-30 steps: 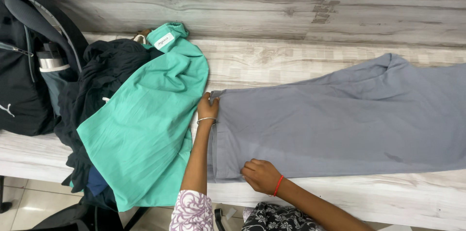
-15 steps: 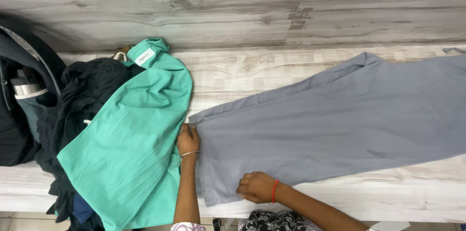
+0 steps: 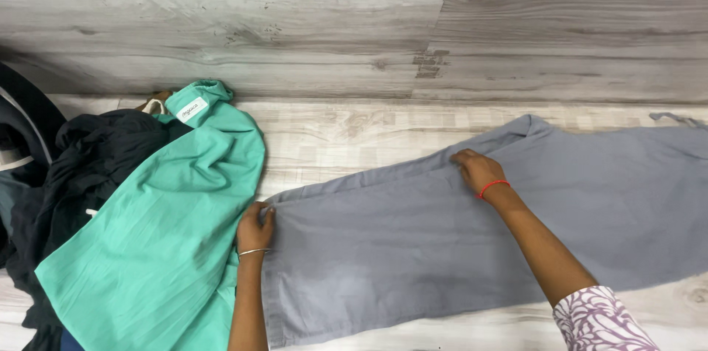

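Risk, slipping: the grey trousers (image 3: 472, 226) overhang the near edge of the counter (image 3: 346, 126) at the bottom of the frame; a pull toward that edge would likely drag the cloth off.
Risk, bunching: the two hands press far apart along the upper edge; uneven tension between them would likely crease the middle.
Risk, snagging: the green garment (image 3: 155, 240) touches the hem end at lower centre-left and could be caught up with it.
Left hand (image 3: 255, 228): lower centre-left, fingers curled over the hem corner, pinching the cloth; thin bangle at the wrist.
Right hand (image 3: 478, 168): centre-right, palm down, fingers spread flat on the upper edge, pressing, not gripping; red thread at the wrist.
Grey trousers, place: spread flat from lower centre to the right edge of the frame, beneath both hands.
Dark clothes (image 3: 81, 167): heaped at the left, partly under the green garment.
Backpack (image 3: 18, 126): far left edge, mostly out of view.
Wall (image 3: 369, 19): grey wood-grain panels across the top.
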